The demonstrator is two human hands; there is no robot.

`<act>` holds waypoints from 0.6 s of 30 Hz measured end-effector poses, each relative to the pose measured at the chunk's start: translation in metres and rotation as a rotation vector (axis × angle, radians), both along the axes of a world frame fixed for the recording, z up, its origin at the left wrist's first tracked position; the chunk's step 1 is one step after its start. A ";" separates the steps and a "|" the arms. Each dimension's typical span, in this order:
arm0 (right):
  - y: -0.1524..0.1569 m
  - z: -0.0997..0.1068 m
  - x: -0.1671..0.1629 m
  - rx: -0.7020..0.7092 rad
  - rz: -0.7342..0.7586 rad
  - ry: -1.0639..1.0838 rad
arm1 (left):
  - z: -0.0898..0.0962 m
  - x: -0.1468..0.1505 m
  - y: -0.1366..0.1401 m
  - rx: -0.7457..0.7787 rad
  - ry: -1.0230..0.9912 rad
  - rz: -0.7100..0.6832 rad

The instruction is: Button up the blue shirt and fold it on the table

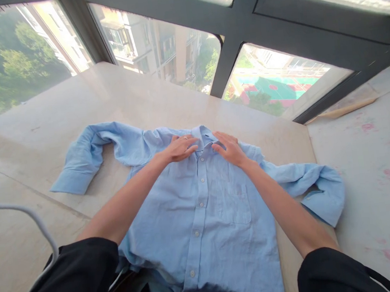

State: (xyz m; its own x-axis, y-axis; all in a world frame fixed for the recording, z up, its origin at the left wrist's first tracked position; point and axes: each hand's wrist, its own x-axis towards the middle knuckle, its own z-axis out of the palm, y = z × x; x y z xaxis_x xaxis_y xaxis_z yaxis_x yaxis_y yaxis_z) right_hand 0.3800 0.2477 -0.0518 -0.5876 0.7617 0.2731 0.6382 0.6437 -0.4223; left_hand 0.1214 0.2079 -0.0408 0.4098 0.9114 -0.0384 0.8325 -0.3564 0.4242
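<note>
A light blue button-up shirt lies front side up on a pale stone ledge, its lower end hanging over the near edge. My left hand, with a ring on one finger, rests flat on the shirt beside the left of the collar. On the collar's other side, my right hand lies with fingers stretched toward the collar. Both hands touch the cloth without gripping it. The left-lying sleeve bends outward and down; the other sleeve folds near the wall.
The stone ledge runs back to grey-framed windows. A flower-patterned wall stands close on the right. A white cable curves across the lower left, by my sleeve.
</note>
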 end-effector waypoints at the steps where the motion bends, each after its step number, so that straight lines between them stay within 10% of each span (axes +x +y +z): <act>1: 0.005 0.002 -0.003 -0.054 0.034 -0.035 | 0.002 -0.002 0.007 0.041 -0.009 0.017; 18: 0.054 0.042 0.013 -0.780 0.254 -0.110 | 0.047 0.009 0.071 0.029 0.444 -0.339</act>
State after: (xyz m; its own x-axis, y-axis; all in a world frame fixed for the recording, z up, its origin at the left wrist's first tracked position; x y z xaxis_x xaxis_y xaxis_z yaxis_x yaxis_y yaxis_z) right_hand 0.3932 0.3020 -0.0096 -0.7600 0.5488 -0.3482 0.5765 0.3219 -0.7510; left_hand 0.1303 0.2792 0.0064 0.6307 0.7343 -0.2513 0.7655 -0.6419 0.0455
